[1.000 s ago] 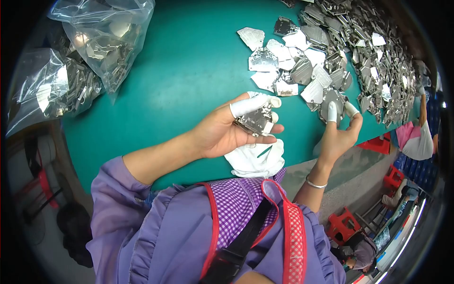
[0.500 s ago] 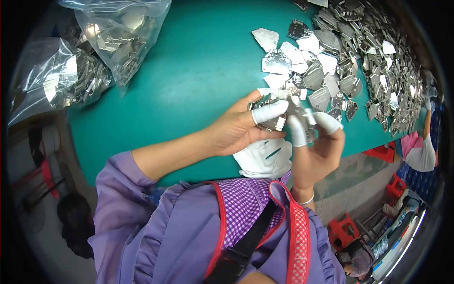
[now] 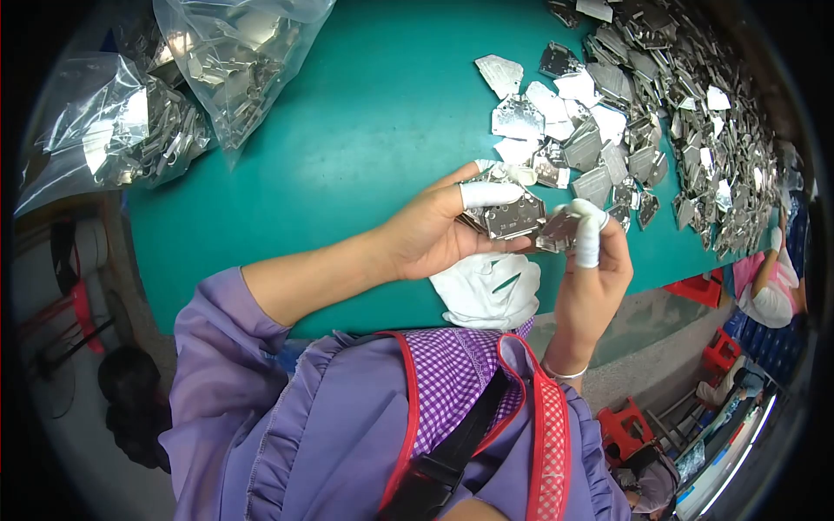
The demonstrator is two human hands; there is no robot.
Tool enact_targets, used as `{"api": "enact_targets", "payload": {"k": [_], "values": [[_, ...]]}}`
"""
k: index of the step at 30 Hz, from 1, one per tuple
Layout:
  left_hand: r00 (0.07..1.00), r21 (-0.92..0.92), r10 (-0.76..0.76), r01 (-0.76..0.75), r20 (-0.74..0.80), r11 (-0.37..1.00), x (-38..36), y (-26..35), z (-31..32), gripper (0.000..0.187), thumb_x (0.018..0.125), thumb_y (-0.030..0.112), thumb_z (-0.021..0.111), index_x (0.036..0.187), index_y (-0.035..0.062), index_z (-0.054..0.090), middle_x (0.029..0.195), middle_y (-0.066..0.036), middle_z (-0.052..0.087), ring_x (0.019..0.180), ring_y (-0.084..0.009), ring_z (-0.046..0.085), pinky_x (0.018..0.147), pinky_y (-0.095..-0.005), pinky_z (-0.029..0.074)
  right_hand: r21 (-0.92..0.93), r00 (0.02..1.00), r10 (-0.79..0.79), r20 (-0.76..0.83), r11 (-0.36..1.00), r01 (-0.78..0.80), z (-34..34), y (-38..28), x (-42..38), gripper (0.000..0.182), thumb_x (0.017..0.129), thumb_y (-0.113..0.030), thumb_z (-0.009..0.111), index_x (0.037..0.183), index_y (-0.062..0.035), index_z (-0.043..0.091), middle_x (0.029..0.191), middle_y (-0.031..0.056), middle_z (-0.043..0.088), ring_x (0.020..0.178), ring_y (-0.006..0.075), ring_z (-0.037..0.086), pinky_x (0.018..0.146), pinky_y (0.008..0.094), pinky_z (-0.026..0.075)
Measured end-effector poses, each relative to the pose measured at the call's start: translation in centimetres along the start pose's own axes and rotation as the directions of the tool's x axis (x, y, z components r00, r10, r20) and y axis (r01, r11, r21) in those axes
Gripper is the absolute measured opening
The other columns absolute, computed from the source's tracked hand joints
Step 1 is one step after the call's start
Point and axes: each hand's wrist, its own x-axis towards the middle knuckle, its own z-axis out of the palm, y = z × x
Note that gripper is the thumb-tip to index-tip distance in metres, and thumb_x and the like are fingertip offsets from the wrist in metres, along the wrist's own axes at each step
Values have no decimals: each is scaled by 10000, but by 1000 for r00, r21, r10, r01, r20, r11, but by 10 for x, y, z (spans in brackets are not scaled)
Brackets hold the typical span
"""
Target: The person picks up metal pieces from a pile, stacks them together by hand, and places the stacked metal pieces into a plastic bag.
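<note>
My left hand [image 3: 421, 230] is closed around several shiny metal plates [image 3: 519, 217], with white finger covers on the thumb and a fingertip. The top plate has small holes and bent edges. Just to the right, my right hand [image 3: 595, 269] pinches a single metal plate [image 3: 558, 231] between covered fingertips, close beside the stack. Whether the two touch is hard to tell. Below my left hand a crumpled white glove [image 3: 488, 293] lies at the table's near edge. Past my hands, loose metal plates [image 3: 519, 116] are spread on the green table [image 3: 373, 113].
A large heap of similar metal pieces [image 3: 721, 165] covers the table's right side. Two clear plastic bags of metal parts, an upper bag [image 3: 239, 69] and a lower bag [image 3: 130, 130], sit at the left. Red stools [image 3: 624, 427] and other people [image 3: 769, 291] are at the right.
My right hand has turned and drawn slightly right, and its plate now shows clearly apart from the left hand's stack. My left thumb has shifted, exposing more of the top plate.
</note>
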Motion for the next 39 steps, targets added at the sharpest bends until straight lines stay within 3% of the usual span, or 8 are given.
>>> {"api": "enact_targets", "payload": {"k": [6,11,14,17,21,24,32,39], "values": [[1000,102,-3,3,2,995,-2,3,3,332,949,151,434,1236,-12,406,1184,-197,530,1088,-338,563,908,-484,502,190,994,105,37,976,-110,-16,-6,2,197,932,-101,550,1067,30,608,857,41,603,639,75,531,547,198,395],[999,113,-42,41,7,993,-3,2,5,326,929,182,471,1202,4,458,1160,-164,556,1054,-296,591,899,-495,501,-219,875,-225,428,914,343,-8,-22,12,267,786,-45,705,1027,43,629,848,29,586,649,68,522,555,183,379],[991,114,-130,126,25,985,-6,5,9,386,938,287,476,1223,27,468,1119,-140,586,1027,-284,606,878,-509,507,-253,916,-69,396,951,181,6,-28,11,302,687,-93,792,914,12,622,783,15,587,669,47,500,528,202,370],[969,133,-231,218,87,967,-6,2,4,473,935,408,476,1243,49,470,1082,-123,605,999,-260,614,840,-518,524,-364,766,-252,592,764,533,11,-29,23,357,643,-132,819,898,24,624,885,19,585,567,32,429,476,205,322],[960,102,-262,252,101,962,-7,3,3,483,932,420,479,1234,43,480,1086,-112,608,970,-239,625,811,-508,536,-236,852,-341,397,859,454,21,-25,22,329,677,-68,786,955,8,628,972,73,571,623,81,510,530,205,404],[977,66,-181,174,112,982,-7,13,5,448,926,350,486,1205,0,502,1093,-152,611,1024,-302,610,871,-503,511,-410,894,-319,316,803,432,2,-18,24,266,707,-36,758,929,7,620,891,67,593,631,82,518,522,217,405],[995,239,-102,98,5,966,-5,16,10,328,907,144,508,1207,25,452,1112,-201,583,996,-358,615,834,-524,531,-626,898,-198,393,657,419,-22,-4,7,296,728,-94,743,973,9,611,900,113,576,793,266,552,675,329,445],[982,-18,-139,142,125,990,-5,23,-7,441,938,256,413,1257,-47,433,1104,-233,591,1032,-412,590,753,-517,559,-743,863,-227,451,440,504,2,7,-5,433,633,-139,784,1007,-10,605,945,118,543,833,275,518,695,370,438]]}}
